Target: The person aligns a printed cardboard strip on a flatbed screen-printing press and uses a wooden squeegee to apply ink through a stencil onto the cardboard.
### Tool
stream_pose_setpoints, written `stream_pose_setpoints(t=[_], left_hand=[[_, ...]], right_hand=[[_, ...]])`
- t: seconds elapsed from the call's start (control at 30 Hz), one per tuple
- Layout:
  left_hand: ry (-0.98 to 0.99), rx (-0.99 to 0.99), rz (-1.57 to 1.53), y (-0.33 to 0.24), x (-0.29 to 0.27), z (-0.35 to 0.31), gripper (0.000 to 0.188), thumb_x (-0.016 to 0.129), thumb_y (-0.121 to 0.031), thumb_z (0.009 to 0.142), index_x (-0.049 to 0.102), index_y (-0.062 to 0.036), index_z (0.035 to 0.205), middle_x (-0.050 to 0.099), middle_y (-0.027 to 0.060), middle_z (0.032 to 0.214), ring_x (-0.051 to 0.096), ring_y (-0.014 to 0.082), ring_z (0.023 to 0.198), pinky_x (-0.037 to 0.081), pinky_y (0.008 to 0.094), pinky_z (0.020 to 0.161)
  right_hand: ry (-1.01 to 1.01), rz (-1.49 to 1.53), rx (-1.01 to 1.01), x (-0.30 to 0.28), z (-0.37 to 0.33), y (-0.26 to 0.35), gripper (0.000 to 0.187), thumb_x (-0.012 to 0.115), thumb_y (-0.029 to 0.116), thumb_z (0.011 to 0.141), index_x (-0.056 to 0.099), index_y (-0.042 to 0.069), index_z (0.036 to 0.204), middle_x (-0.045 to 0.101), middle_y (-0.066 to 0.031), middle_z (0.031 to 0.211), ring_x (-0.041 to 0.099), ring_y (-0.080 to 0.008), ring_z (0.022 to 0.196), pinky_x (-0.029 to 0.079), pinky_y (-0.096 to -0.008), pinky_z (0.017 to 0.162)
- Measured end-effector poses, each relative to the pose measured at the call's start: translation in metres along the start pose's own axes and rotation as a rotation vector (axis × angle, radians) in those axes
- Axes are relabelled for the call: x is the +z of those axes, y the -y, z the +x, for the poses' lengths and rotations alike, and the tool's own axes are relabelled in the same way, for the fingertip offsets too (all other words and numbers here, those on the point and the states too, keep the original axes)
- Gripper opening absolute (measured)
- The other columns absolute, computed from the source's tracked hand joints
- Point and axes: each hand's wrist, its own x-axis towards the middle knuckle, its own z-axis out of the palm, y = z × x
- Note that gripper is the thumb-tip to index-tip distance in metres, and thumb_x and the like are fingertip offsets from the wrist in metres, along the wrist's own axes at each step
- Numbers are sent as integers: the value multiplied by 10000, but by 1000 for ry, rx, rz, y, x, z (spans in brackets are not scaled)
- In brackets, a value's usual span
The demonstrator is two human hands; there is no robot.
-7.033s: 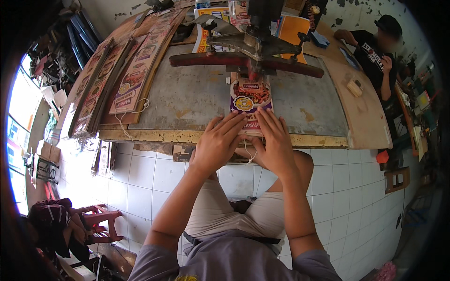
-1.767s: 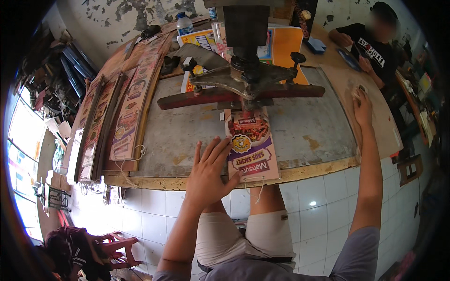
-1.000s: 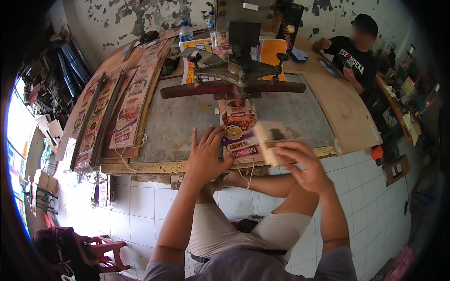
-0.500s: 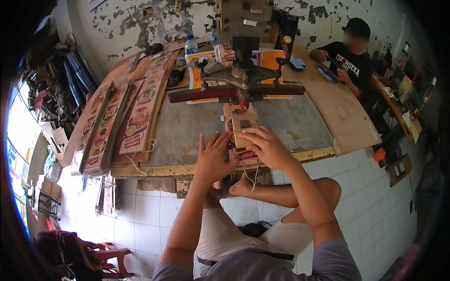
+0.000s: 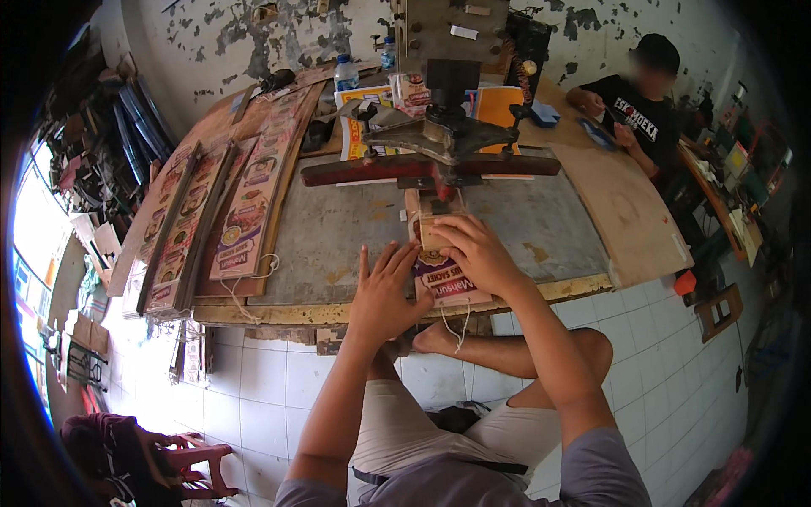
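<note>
A long printed cardboard strip (image 5: 446, 286) in pink and purple lies on the grey metal bed (image 5: 338, 249); its near end reaches the bed's front edge. A white string (image 5: 462, 325) hangs from that end. On the strip sits a small pale wooden block (image 5: 433, 240), and my right hand (image 5: 483, 258) has its fingers curled over it, partly hiding it. Flat and spread, my left hand (image 5: 380, 291) rests on the bed, its fingertips at the strip's left edge. Just beyond the hands stands the press head (image 5: 443, 135), a dark metal frame with a red-edged crossbar.
Stacks of similar printed strips (image 5: 253, 207) lie on the left of the table. A brown board (image 5: 617, 211) covers the right side, where another person (image 5: 629, 110) sits. Water bottles (image 5: 345, 74) stand behind. Below left is a red plastic stool (image 5: 198, 465).
The wooden block and my right hand have shifted slightly away from me along the strip, exposing more of its near end. My left hand stays nearly in place.
</note>
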Motion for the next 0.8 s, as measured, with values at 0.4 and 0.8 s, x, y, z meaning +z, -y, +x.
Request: stream_pose_setpoints(t=[0.4,0.8], left_hand=[[47,-33,16,-3,-6,3,788,701,-388,876,524,-72,1576,542,77,1633,418,313,1570,125,622,1347],[80,-38,26,-4,-6,4,819,721,-378,874,502,-67,1599,522,60,1657,402,311,1586,114,624,1349]], right_hand=[[-53,84,4,-3,3,2,433,767,54,918,698,73,1345,631,-75,1445,566,-325,1362,469,-487,1162],[-120,144,67,-5,3,3,386,781,30,908,693,29,1284,639,-121,1390,599,-356,1302,527,-462,1108]])
